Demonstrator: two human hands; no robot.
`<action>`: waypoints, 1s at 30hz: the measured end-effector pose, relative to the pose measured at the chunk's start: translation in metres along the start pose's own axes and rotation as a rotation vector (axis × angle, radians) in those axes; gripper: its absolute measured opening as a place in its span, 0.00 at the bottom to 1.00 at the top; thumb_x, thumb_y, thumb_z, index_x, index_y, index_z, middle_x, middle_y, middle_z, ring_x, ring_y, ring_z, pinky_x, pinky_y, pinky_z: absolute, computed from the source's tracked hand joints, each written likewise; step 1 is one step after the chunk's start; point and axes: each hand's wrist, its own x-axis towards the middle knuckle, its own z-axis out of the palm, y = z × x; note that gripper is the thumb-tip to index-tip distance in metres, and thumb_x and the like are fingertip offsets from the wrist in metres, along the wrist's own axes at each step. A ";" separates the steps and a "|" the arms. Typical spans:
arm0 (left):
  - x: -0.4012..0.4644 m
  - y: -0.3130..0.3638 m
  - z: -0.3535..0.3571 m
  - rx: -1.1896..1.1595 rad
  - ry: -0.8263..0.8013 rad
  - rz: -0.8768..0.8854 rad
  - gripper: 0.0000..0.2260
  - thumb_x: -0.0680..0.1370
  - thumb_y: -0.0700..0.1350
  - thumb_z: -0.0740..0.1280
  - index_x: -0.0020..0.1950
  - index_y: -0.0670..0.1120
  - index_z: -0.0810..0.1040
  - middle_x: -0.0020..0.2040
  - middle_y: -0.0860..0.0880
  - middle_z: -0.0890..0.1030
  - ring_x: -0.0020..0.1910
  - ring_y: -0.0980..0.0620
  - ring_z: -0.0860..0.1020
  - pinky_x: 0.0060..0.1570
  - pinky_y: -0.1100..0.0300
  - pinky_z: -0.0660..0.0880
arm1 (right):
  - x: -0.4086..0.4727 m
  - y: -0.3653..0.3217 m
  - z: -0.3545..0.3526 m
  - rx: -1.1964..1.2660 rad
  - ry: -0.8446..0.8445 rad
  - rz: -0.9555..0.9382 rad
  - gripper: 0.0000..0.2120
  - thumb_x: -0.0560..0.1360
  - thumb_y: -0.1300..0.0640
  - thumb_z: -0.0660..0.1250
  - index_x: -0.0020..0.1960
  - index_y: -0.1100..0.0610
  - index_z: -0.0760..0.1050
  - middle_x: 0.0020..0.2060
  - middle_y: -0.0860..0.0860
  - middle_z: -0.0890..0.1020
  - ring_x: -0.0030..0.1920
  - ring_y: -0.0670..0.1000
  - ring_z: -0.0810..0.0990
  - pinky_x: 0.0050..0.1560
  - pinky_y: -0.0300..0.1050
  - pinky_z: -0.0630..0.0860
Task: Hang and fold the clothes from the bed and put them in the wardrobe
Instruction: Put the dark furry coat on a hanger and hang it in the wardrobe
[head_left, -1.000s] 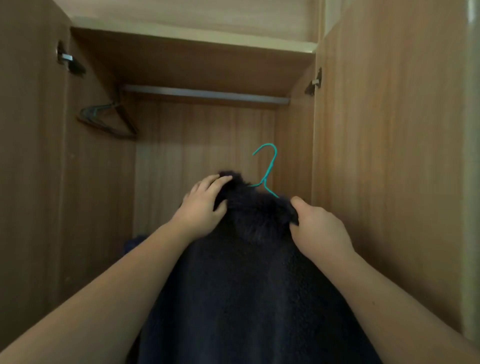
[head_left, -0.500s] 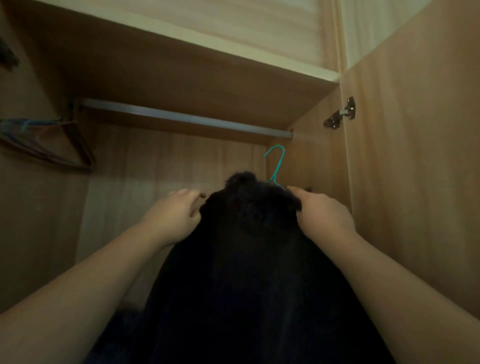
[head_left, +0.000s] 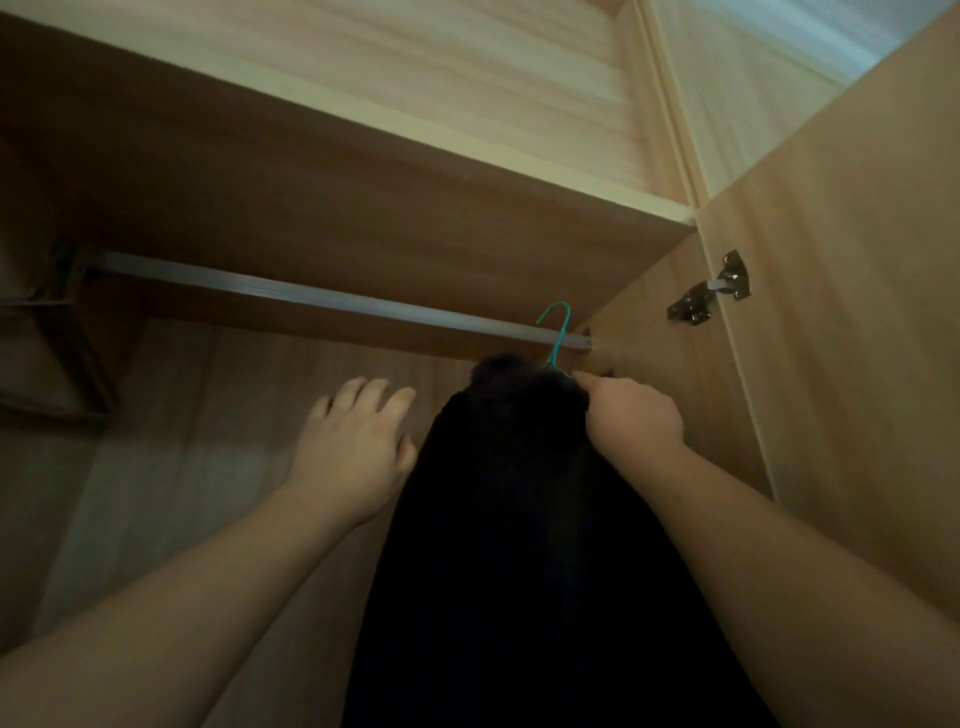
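A dark fleecy garment (head_left: 519, 519) hangs on a teal wire hanger (head_left: 558, 332) inside the wooden wardrobe. The hanger's hook is at the metal rail (head_left: 311, 299), near its right end; whether it rests on the rail I cannot tell. My right hand (head_left: 631, 415) grips the garment's top right shoulder just below the hook. My left hand (head_left: 358, 441) is beside the garment on its left, fingers spread, holding nothing.
Dark empty hangers (head_left: 57, 358) hang at the rail's far left. A shelf board (head_left: 363, 171) sits just above the rail. The open door with a metal hinge (head_left: 711, 296) is on the right, close to my right arm.
The garment and hanger have risen to the rail. My left hand has let go of the garment's shoulder and spread open. The view has tilted upward.
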 end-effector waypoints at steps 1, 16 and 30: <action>0.006 0.001 0.007 0.011 0.014 0.001 0.22 0.77 0.53 0.61 0.71 0.51 0.71 0.70 0.47 0.73 0.71 0.43 0.68 0.64 0.45 0.68 | 0.010 0.001 0.006 -0.008 0.003 -0.009 0.27 0.80 0.61 0.52 0.75 0.39 0.63 0.58 0.51 0.80 0.53 0.56 0.80 0.48 0.51 0.78; 0.099 0.042 0.125 0.027 0.118 -0.042 0.26 0.72 0.55 0.56 0.68 0.50 0.73 0.67 0.45 0.75 0.68 0.42 0.71 0.62 0.44 0.70 | 0.118 0.006 0.108 -0.089 0.100 -0.076 0.18 0.81 0.61 0.54 0.67 0.47 0.71 0.57 0.52 0.80 0.55 0.56 0.80 0.44 0.49 0.71; 0.066 0.061 0.115 0.013 0.044 -0.079 0.25 0.72 0.55 0.57 0.67 0.49 0.72 0.64 0.45 0.76 0.64 0.41 0.72 0.58 0.46 0.71 | 0.078 0.000 0.101 -0.205 0.050 0.010 0.23 0.82 0.58 0.56 0.76 0.52 0.59 0.61 0.58 0.76 0.54 0.57 0.79 0.39 0.49 0.68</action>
